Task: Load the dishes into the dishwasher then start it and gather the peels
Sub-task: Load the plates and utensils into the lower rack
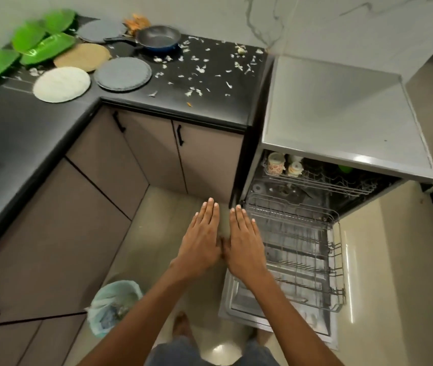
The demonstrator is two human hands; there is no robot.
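Left hand (201, 240) and right hand (244, 243) are flat, fingers straight, holding nothing, side by side above the floor. Plates (123, 73) lie on the counter (12, 133) up-left, nearer the left hand; the open dishwasher's lower rack (302, 249) sits just right.

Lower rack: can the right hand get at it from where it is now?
Probably yes. The lower rack is pulled out on the open door, just beside the open, empty right hand, with nothing between them.

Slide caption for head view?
Both open hands, left hand and right hand, before open dishwasher; plates, peels on counter.
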